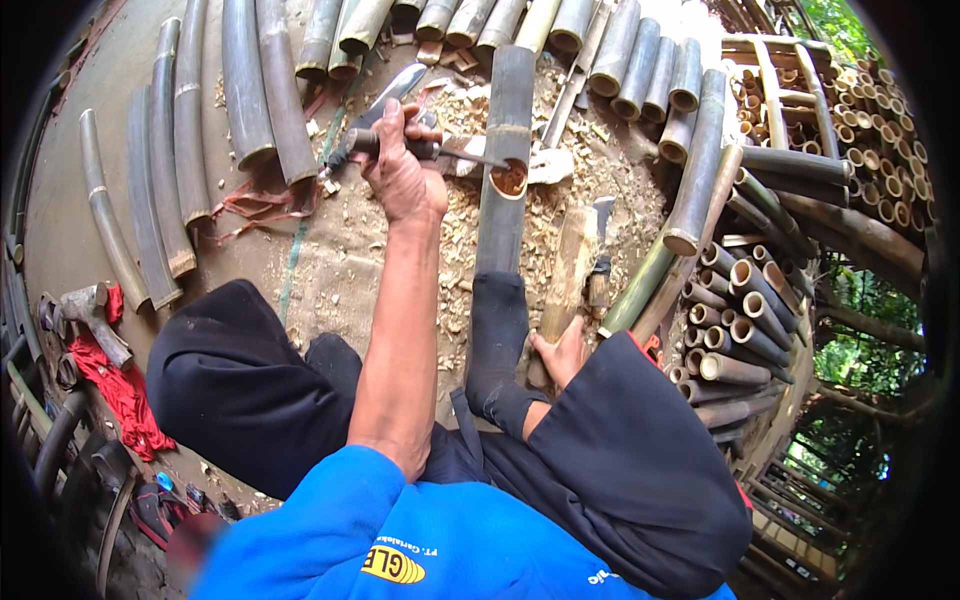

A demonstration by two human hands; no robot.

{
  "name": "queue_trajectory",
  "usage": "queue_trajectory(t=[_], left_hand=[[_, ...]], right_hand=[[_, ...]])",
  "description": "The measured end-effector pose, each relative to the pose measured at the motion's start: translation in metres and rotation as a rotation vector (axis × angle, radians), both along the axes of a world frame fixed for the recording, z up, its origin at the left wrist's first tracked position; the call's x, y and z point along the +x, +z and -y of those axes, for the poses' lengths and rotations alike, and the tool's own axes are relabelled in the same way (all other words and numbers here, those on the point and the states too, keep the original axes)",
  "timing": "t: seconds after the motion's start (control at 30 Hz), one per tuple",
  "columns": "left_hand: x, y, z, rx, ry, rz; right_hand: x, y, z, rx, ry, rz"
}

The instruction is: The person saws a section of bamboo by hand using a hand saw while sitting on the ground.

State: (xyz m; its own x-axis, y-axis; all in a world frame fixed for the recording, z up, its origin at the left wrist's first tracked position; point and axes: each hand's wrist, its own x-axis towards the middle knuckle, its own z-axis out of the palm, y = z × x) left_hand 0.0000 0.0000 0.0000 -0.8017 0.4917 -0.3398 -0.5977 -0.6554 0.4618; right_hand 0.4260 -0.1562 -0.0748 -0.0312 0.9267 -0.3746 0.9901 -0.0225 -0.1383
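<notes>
My left hand (402,165) is wrapped round the handle of a chisel (474,157), held nearly level. Its blade tip reaches the cut opening in a dark bamboo tube (505,110). Pale inner wood shows in that opening. My foot in a dark sock (497,320) is at the near end of the tube. Low on the right, my right hand (563,352) grips the lower end of a pale wooden billet (568,265), beside my knee. Next to the billet lies a knife (600,265) with a dark handle. A broad blade (395,90) lies beyond my left hand.
Wood chips (455,240) cover the ground around the tube. Cut bamboo lengths (185,110) lie at the left and along the far side. More bamboo tubes (735,320) are stacked at the right. A red cloth (120,395) and a wooden mallet (95,320) lie at far left.
</notes>
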Motion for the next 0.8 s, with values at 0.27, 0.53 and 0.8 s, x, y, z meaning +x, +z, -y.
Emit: queue_trajectory(t=[0.27, 0.53, 0.8], left_hand=[[0.005, -0.011, -0.011, 0.102, -0.123, 0.017], [0.043, 0.0, -0.022, -0.011, -0.177, -0.24], [0.063, 0.004, -0.02, 0.008, -0.214, -0.169]], right_hand=[[-0.087, 0.23, -0.128, -0.267, -0.062, -0.82], [-0.254, 0.332, -0.215, 0.309, 1.007, -0.345], [-0.305, 0.352, -0.218, 0.28, 1.247, 0.067]])
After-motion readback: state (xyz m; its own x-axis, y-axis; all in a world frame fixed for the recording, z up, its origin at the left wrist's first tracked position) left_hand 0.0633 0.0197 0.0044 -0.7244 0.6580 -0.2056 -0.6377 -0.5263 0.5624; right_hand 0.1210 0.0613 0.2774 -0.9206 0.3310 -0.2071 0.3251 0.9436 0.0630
